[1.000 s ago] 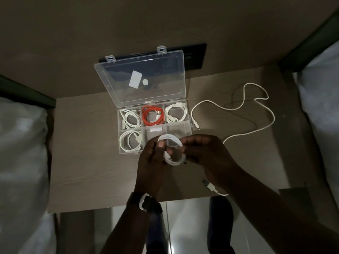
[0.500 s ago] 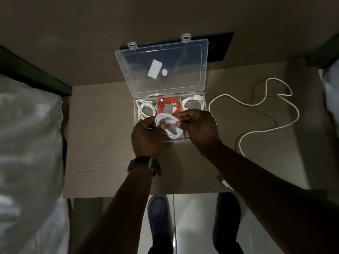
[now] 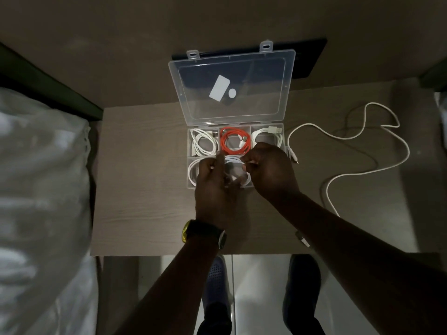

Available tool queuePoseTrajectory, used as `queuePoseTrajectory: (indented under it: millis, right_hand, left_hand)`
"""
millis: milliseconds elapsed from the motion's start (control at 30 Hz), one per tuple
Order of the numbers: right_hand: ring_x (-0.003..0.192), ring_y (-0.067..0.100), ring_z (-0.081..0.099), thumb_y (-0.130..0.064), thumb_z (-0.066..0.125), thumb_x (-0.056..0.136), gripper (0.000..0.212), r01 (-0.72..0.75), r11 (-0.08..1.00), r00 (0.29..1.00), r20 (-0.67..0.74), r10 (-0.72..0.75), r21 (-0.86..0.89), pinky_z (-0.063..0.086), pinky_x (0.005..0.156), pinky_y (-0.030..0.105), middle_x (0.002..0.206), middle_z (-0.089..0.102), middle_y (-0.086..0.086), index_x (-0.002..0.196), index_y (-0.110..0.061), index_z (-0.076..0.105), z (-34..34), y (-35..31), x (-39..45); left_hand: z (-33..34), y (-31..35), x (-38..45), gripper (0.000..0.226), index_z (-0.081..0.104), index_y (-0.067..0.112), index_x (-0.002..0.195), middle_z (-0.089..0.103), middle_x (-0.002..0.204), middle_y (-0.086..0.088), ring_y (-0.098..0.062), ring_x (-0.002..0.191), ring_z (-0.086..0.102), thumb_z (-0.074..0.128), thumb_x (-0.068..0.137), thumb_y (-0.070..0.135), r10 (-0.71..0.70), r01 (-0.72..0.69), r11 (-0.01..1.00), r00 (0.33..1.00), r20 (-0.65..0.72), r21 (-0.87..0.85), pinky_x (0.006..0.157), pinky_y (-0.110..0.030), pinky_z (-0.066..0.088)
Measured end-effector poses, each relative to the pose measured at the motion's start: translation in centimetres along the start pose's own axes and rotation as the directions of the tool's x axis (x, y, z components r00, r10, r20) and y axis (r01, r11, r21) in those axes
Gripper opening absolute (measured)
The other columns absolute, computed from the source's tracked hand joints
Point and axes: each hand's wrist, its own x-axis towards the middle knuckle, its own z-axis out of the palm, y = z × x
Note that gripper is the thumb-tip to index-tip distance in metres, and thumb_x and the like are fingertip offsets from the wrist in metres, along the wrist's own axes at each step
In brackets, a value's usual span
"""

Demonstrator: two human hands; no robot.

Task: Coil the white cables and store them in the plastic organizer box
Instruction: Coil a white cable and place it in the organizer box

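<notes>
A clear plastic organizer box [image 3: 189,146] lies open on the small table, its lid [image 3: 232,85] tilted back. Coiled white cables fill the back-left [image 3: 202,142], back-right [image 3: 268,136] and front-left [image 3: 192,171] compartments; an orange coil [image 3: 233,142] sits in the back middle. My left hand [image 3: 212,187] and my right hand [image 3: 268,170] both hold a white coiled cable [image 3: 233,165] down in the front-middle compartment. My hands hide most of that coil. A long loose white cable [image 3: 358,139] sprawls on the table to the right.
The wooden table [image 3: 145,189] stands between two white beds [image 3: 41,189]. A dark panel [image 3: 307,59] sits on the wall behind the lid. My shoes [image 3: 216,281] show on the pale floor below the table edge. A white plug [image 3: 302,239] of the loose cable lies near my right forearm.
Both hands carried the white coil forward from above the table's front into the box and lowered it into the front-middle compartment. The camera view shifted so the box sits farther right.
</notes>
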Motion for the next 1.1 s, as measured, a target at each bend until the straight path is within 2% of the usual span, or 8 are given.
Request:
queuePoseTrajectory:
  millis: [167,300,533,667,800,900,1033,1100]
  right_hand:
    - [0.084,0.034,0.064,-0.001,0.064,0.077,0.014,0.069,0.997,0.997,0.021,-0.068,-0.032,0.051,0.071,0.038,0.090,0.067,0.016,0.088,-0.004,0.074,-0.2,-0.6,-0.5]
    - [0.089,0.034,0.062,-0.007,0.060,0.082,0.017,0.080,0.991,0.994,0.081,-0.071,-0.104,0.048,0.074,0.042,0.094,0.063,0.015,0.093,-0.006,0.073,-0.4,-0.7,-0.8]
    - [0.104,0.034,0.052,-0.020,0.045,0.093,0.024,0.188,0.906,0.962,0.256,-0.092,-0.380,0.041,0.092,0.043,0.112,0.055,0.017,0.106,-0.007,0.061,-0.1,-1.0,-1.6]
    - [0.108,0.036,0.050,-0.028,0.036,0.096,0.041,0.212,0.862,0.964,0.241,-0.109,-0.461,0.043,0.090,0.045,0.117,0.056,0.018,0.125,-0.004,0.054,-0.1,-0.6,-3.0]
    - [0.109,0.032,0.049,-0.044,0.027,0.097,0.053,0.158,0.842,0.973,0.229,-0.042,-0.515,0.042,0.081,0.042,0.125,0.053,0.013,0.134,-0.012,0.046,0.0,-0.3,-4.0]
    - [0.104,0.031,0.053,-0.055,0.025,0.096,0.063,0.163,0.831,0.973,0.224,-0.048,-0.532,0.043,0.078,0.040,0.121,0.056,0.014,0.137,-0.011,0.045,-0.1,-0.1,-4.5]
    - [0.102,0.032,0.054,-0.058,0.026,0.096,0.067,0.190,0.788,0.970,0.238,-0.057,-0.586,0.042,0.078,0.042,0.118,0.059,0.014,0.141,-0.011,0.041,0.1,0.3,-4.5]
    - [0.102,0.034,0.055,-0.058,0.027,0.095,0.067,0.179,0.792,0.970,0.238,-0.044,-0.584,0.043,0.079,0.043,0.118,0.060,0.015,0.143,-0.013,0.040,0.2,0.2,-4.2]
  left_hand:
    - [0.2,0.0,-0.3,0.063,0.043,-0.002,0.141,0.057,0.116,-0.025,-0.036,0.105,0.056,0.069,0.086,0.013,0.083,-0.083,0.996,0.996,-0.008,0.042,0.083,-0.040,0.052]
    - [0.2,-0.2,-0.7,0.056,0.046,-0.007,0.138,0.058,0.119,-0.028,-0.042,0.107,0.056,0.065,0.089,0.014,0.131,-0.137,0.979,0.990,0.052,0.151,0.088,-0.046,0.052]
    - [0.6,0.1,-0.1,0.061,0.041,-0.012,0.138,0.049,0.129,-0.038,-0.049,0.116,0.050,0.063,0.088,0.016,0.108,-0.133,0.961,0.988,0.114,0.241,0.095,-0.051,0.047]
    - [0.5,0.2,0.1,0.054,0.048,-0.008,0.134,0.050,0.134,-0.033,-0.046,0.115,0.051,0.061,0.092,0.024,0.133,-0.171,0.922,0.982,0.131,0.347,0.094,-0.050,0.047]
    - [0.5,-0.2,-0.1,0.063,0.033,0.006,0.148,0.032,0.156,-0.019,-0.040,0.134,0.038,0.044,0.097,0.041,0.054,-0.152,0.851,0.977,0.204,0.503,0.104,-0.047,0.035]
    - [0.8,-0.1,-0.7,0.067,0.030,0.010,0.150,0.027,0.160,-0.014,-0.037,0.137,0.038,0.034,0.094,0.046,0.034,-0.141,0.829,0.978,0.204,0.540,0.104,-0.045,0.036]
    - [1.4,0.0,-1.4,0.069,0.028,0.012,0.152,0.020,0.163,-0.010,-0.035,0.139,0.037,0.044,0.092,0.042,0.006,-0.087,0.849,0.988,0.155,0.522,0.102,-0.044,0.036]
    - [1.7,0.2,-1.5,0.070,0.021,0.014,0.153,0.014,0.164,-0.008,-0.033,0.144,0.030,0.040,0.094,0.045,-0.042,-0.033,0.850,0.990,0.131,0.525,0.107,-0.045,0.030]
